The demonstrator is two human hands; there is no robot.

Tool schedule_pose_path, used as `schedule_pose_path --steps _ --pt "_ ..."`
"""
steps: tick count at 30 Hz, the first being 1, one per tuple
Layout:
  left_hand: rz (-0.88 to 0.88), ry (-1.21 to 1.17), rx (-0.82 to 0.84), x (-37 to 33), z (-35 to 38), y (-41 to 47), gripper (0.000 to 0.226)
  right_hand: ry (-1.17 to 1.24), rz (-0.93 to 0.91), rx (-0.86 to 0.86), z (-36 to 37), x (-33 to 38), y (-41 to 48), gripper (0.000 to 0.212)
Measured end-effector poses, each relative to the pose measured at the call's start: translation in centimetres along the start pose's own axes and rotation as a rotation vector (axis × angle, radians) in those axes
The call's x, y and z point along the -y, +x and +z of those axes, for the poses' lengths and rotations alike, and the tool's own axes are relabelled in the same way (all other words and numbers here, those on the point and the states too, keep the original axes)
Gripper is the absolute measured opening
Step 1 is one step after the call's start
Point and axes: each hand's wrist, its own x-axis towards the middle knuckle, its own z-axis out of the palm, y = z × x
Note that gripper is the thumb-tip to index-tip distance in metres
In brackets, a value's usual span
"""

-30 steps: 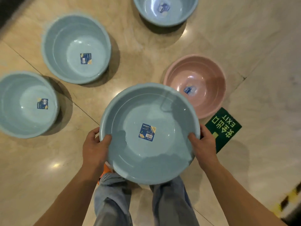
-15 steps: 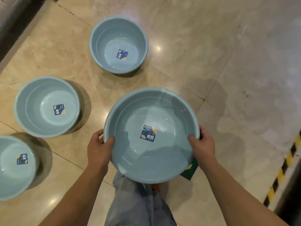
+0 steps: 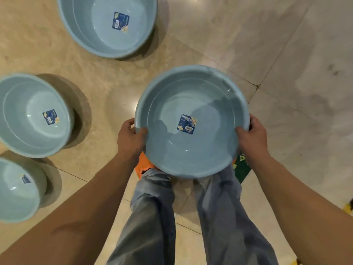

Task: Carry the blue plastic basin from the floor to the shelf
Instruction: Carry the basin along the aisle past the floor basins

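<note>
I hold the blue plastic basin [image 3: 192, 121] between my two hands, lifted off the floor [image 3: 286, 54] and above my knees. Its mouth looks up, and a dark blue label [image 3: 187, 124] is stuck on the bottom inside. My left hand [image 3: 130, 138] grips the rim on its side, with the thumb laid over the edge into the basin and the fingers curled under it. My right hand [image 3: 251, 135] grips the opposite rim in the same way.

Under the basin, between my arms, are my legs in grey-blue jeans [image 3: 152, 217]. An orange shoe [image 3: 144, 166] shows just below my left hand, and a green floor sign [image 3: 241, 169] shows partly below my right wrist.

To the left of my left hand three more blue basins stand on the beige tiled floor: one [image 3: 107, 25] far ahead, one [image 3: 34, 115] at the side, one [image 3: 17, 190] nearer to me.
</note>
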Motion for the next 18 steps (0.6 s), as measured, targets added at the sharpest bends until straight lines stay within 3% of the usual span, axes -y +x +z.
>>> schedule_pose_path --steps 10,18 --pt "-0.097 0.027 -0.05 4.2 4.3 2.8 0.05 -0.085 0.041 0.103 1.7 -2.7 5.1 0.054" --pt "-0.094 0.024 -0.07 6.2 5.1 3.8 0.041 -0.092 0.0 0.123 1.8 -4.3 6.2 0.055"
